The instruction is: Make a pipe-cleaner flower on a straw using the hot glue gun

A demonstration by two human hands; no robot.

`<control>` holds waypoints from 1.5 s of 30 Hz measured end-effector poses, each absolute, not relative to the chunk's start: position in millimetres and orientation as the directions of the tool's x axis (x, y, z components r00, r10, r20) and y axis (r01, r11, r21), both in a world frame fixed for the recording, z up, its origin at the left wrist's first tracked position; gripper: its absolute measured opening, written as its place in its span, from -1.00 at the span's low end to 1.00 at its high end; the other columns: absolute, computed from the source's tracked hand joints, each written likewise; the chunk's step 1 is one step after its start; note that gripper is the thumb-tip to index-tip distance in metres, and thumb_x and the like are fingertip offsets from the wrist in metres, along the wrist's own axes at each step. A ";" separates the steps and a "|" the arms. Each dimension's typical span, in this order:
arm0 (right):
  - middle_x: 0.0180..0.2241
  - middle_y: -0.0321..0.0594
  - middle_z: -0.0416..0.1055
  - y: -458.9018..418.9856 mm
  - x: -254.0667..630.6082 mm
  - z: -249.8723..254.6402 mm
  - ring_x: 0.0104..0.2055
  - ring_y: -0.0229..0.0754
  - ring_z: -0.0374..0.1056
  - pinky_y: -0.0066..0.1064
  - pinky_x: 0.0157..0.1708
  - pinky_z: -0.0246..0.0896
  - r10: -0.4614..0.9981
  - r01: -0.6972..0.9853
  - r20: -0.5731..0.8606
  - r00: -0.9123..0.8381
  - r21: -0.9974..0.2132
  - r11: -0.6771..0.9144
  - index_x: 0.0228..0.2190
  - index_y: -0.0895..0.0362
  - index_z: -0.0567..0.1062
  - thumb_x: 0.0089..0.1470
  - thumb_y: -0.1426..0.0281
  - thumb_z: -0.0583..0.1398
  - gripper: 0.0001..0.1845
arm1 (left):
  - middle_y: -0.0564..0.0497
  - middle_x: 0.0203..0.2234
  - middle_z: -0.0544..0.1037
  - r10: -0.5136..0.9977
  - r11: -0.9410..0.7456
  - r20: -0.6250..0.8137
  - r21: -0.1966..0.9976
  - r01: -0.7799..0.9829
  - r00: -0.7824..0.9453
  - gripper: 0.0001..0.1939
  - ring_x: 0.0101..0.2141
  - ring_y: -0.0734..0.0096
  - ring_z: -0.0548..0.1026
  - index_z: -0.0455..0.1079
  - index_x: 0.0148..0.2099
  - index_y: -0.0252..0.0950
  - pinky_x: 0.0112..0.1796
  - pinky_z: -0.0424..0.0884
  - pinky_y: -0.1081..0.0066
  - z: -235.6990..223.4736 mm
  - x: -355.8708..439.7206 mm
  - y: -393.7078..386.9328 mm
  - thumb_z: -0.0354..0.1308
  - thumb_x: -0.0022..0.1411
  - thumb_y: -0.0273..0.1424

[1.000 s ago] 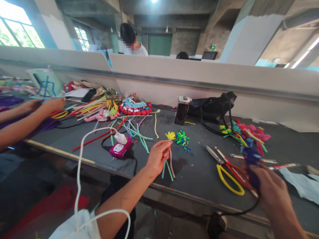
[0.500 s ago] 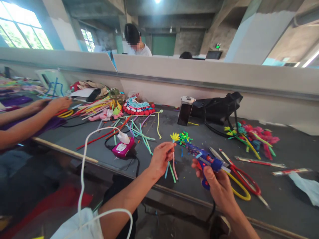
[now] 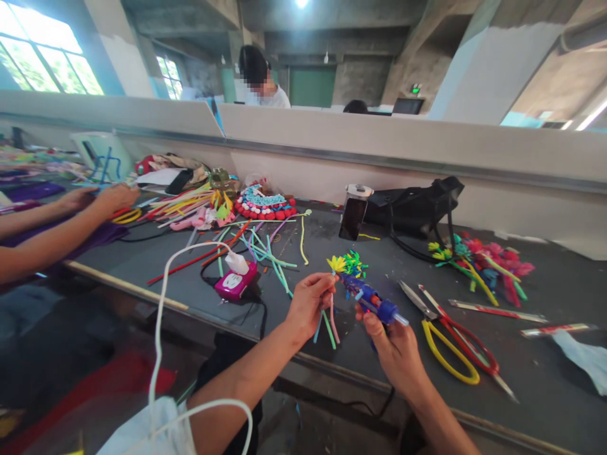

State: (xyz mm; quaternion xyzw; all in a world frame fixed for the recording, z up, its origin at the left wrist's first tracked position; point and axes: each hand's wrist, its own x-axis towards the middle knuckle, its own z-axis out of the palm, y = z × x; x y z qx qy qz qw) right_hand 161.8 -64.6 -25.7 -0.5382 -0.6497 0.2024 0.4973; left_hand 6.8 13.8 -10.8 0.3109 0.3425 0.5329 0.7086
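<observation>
Glue gun (image 3: 377, 304) sits gripped in right hand (image 3: 396, 347) (tip blurred) — left hand (image 3: 309, 304) pinches yellow flower (image 3: 336, 264), stem partly hidden.

A: Room?
B: Beamed concrete ceiling, one bright lamp (image 3: 302, 3). Windows (image 3: 45, 54) far left, daylight.
A: Furniture?
B: Dark worktable (image 3: 427, 259), pale low partition (image 3: 403, 139) along its back edge.
A: Behind that?
B: Green panel (image 3: 312, 87), sloping pillar (image 3: 502, 63) right.

Window glare upper left, 1 bright overhead lamp, edges stretched.
</observation>
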 end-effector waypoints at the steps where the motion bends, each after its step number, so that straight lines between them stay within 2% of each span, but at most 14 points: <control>1: -0.31 -0.17 0.55 -64.4 162.3 -26.5 -0.28 -0.14 0.47 -0.43 -0.28 0.34 0.896 0.512 0.438 0.067 -0.786 0.346 -0.24 0.12 0.53 0.22 0.14 0.09 -0.65 | 0.09 -0.63 0.38 0.969 0.237 -0.154 0.806 -0.542 0.195 -0.76 -0.66 0.71 0.18 0.49 -0.43 -0.40 -0.63 -0.01 0.56 -10.7 6.8 13.5 0.40 -0.14 -0.34; 7: -0.35 -0.20 0.55 -64.7 162.2 -24.6 -0.33 -0.16 0.47 -0.45 -0.34 0.32 0.876 0.592 0.480 0.044 -0.719 0.364 -0.28 0.13 0.52 0.24 0.14 0.07 -0.64 | 0.09 -0.61 0.39 0.969 0.232 -0.146 0.803 -0.549 0.197 -0.75 -0.66 0.71 0.19 0.50 -0.41 -0.39 -0.63 0.01 0.57 -13.3 6.7 13.4 0.41 -0.14 -0.33; 17: -0.47 -0.23 0.51 -64.2 161.8 -21.0 -0.46 -0.19 0.43 -0.46 -0.46 0.28 0.884 0.642 0.462 0.063 -0.698 0.319 -0.30 0.15 0.52 0.24 0.10 0.04 -0.58 | 0.09 -0.61 0.38 0.969 0.225 -0.127 0.807 -0.545 0.212 -0.78 -0.66 0.70 0.18 0.49 -0.42 -0.39 -0.63 -0.01 0.57 -13.4 7.6 13.1 0.39 -0.10 -0.35; 23: -0.46 -0.20 0.52 -63.7 160.9 -21.3 -0.44 -0.17 0.44 -0.43 -0.44 0.27 0.880 0.676 0.471 0.064 -0.669 0.309 -0.30 0.15 0.52 0.25 0.09 0.01 -0.55 | 0.09 -0.61 0.38 0.968 0.227 -0.127 0.808 -0.544 0.215 -0.79 -0.65 0.70 0.17 0.50 -0.41 -0.39 -0.63 -0.01 0.57 -14.3 6.8 13.1 0.38 -0.10 -0.36; 33: -0.58 -0.26 0.38 -65.3 158.6 -16.0 -0.54 -0.21 0.32 -0.47 -0.61 0.09 0.879 0.700 0.472 0.067 -0.650 0.295 -0.42 0.15 0.47 0.24 0.08 0.00 -0.54 | 0.08 -0.61 0.39 0.968 0.228 -0.130 0.811 -0.539 0.213 -0.76 -0.65 0.70 0.18 0.51 -0.41 -0.38 -0.62 -0.02 0.55 -12.6 6.7 13.2 0.39 -0.12 -0.33; 41: -0.59 -0.28 0.36 -66.1 159.8 -17.5 -0.56 -0.22 0.30 -0.46 -0.60 0.09 0.877 0.714 0.477 0.063 -0.635 0.294 -0.41 0.14 0.47 0.25 0.10 -0.01 -0.55 | 0.08 -0.61 0.38 0.971 0.219 -0.129 0.818 -0.532 0.201 -0.79 -0.65 0.70 0.16 0.50 -0.42 -0.39 -0.62 -0.04 0.55 -11.1 6.0 12.6 0.37 -0.09 -0.35; 45: -0.57 -0.26 0.39 -66.1 160.1 -16.1 -0.54 -0.20 0.33 -0.45 -0.58 0.12 0.877 0.720 0.478 0.051 -0.626 0.300 -0.33 0.14 0.51 0.26 0.11 -0.01 -0.56 | 0.08 -0.61 0.38 0.971 0.219 -0.130 0.818 -0.532 0.199 -0.80 -0.66 0.71 0.15 0.50 -0.42 -0.40 -0.62 -0.05 0.55 -8.3 5.8 11.7 0.36 -0.10 -0.37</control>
